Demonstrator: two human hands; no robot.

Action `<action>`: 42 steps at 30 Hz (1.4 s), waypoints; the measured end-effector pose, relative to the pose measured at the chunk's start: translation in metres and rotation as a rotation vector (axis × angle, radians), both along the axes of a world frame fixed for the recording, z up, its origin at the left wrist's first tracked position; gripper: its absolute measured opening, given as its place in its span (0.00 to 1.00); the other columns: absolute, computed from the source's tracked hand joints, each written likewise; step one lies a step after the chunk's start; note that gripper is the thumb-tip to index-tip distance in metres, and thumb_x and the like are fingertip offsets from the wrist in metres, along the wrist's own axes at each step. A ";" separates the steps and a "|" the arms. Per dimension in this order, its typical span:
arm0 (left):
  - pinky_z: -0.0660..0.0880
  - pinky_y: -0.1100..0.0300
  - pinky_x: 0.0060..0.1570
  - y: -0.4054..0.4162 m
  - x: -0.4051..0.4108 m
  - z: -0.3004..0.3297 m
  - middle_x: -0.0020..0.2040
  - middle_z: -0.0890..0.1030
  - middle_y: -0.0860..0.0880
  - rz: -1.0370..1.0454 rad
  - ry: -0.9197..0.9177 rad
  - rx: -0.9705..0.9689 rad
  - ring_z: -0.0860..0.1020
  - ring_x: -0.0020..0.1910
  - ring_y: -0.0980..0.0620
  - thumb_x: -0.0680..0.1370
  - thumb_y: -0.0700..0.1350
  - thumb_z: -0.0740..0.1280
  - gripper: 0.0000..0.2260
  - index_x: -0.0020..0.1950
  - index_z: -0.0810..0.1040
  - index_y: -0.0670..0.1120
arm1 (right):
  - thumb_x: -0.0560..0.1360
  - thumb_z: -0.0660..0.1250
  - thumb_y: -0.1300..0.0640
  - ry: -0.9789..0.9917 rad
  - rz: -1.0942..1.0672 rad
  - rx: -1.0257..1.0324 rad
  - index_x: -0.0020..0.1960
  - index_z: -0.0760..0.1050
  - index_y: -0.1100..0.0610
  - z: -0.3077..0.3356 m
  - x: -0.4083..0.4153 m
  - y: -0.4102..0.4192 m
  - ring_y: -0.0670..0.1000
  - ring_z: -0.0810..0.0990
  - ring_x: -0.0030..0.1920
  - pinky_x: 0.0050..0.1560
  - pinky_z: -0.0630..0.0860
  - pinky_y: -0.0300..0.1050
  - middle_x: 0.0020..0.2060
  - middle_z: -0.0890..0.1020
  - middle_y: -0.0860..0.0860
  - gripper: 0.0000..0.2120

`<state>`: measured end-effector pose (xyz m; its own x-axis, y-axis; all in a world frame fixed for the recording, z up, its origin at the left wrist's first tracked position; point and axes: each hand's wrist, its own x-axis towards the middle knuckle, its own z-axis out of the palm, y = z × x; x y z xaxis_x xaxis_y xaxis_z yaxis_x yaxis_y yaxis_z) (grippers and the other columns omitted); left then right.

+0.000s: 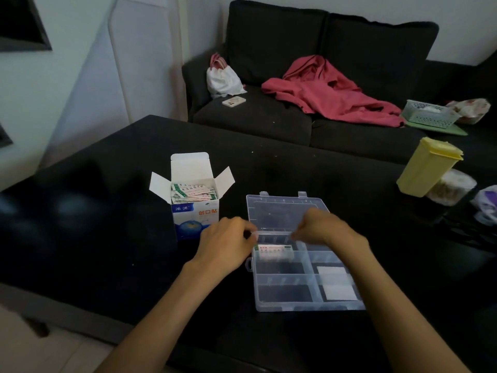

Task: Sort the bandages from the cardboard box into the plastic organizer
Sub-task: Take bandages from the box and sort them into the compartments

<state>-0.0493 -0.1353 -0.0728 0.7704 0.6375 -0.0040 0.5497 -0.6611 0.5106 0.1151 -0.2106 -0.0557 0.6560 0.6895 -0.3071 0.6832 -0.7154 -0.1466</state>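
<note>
— Working at a glossy black table (107,211), dark sofa (269,114) behind, red jacket (330,90) lying on it.

— Left hand (226,243) and right hand (320,227) pinching a blurred pale strip (274,233) over the clear plastic organizer (309,305); bandages (192,193) sitting in the open white-and-blue cardboard box (195,214) just left.

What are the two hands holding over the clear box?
The left hand and right hand pinch a bandage strip, one at each end.
</note>
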 end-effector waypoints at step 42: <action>0.78 0.60 0.41 0.041 -0.074 0.006 0.45 0.85 0.49 0.466 -0.684 -0.623 0.82 0.46 0.53 0.77 0.43 0.67 0.05 0.51 0.81 0.48 | 0.80 0.59 0.55 0.405 0.488 0.396 0.63 0.73 0.56 0.030 -0.070 0.041 0.44 0.76 0.50 0.44 0.74 0.36 0.50 0.76 0.45 0.13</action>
<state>-0.1233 -0.0940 -0.0668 0.4092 0.9080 -0.0902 0.1471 0.0319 0.9886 0.0453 -0.1699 -0.0257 0.1359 0.9824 -0.1278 0.7470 -0.1864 -0.6381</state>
